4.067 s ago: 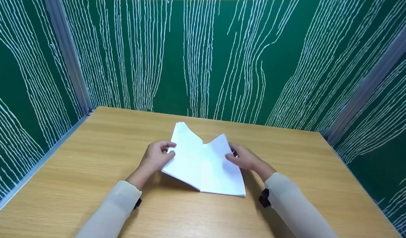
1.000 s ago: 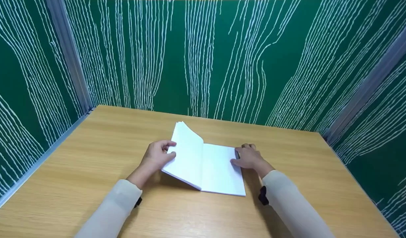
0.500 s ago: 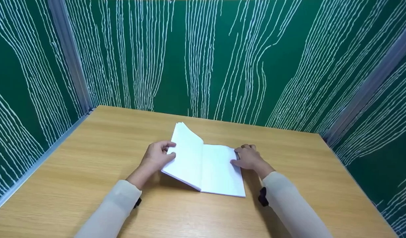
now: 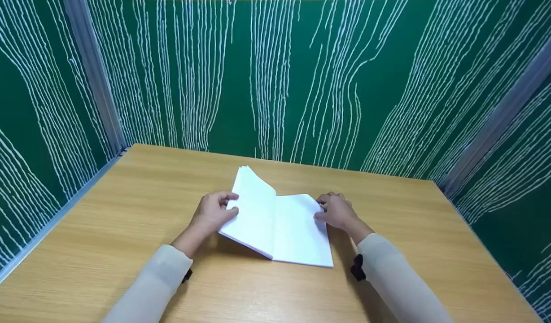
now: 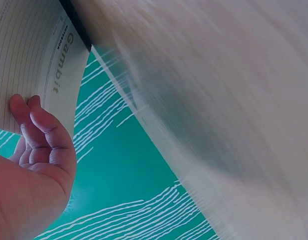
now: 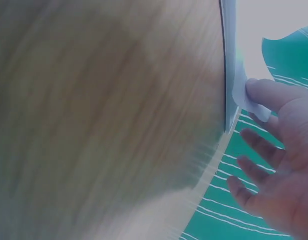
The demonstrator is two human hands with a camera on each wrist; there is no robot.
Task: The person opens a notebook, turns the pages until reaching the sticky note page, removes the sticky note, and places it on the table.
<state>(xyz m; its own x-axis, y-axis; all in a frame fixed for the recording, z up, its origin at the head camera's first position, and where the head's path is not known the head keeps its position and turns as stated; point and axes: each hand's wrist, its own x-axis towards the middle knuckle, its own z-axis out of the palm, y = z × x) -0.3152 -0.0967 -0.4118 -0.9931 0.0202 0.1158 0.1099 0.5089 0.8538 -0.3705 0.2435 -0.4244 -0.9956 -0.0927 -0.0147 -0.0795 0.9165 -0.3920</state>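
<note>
An open notebook (image 4: pixel 298 235) with white pages lies at the middle of the table. Its left half is tilted up off the wood, while the right half lies nearly flat. My left hand (image 4: pixel 211 211) grips the raised left half, thumb on the pages and fingers behind. In the left wrist view, the notebook's outer cover (image 5: pixel 56 75) shows lines and the words "Gambit" and "NOTEBOOK". At the far right corner, my right hand (image 4: pixel 340 213) pinches a page. The right wrist view shows that page (image 6: pixel 253 60) curling between thumb and index finger, the other fingers spread apart.
The wooden table (image 4: pixel 136 202) extends around the notebook on every side. Green walls (image 4: pixel 233 103) with wavy white lines stand behind and beside it. Metal posts (image 4: pixel 94 76) rise at the back corners. Dark straps (image 4: pixel 358 268) show under both sleeves.
Earlier, the right hand held a lifted page that stood up; that page then lay flat. Now the far right corner of a page bends up slightly under the right fingers. The left hand stays put.
</note>
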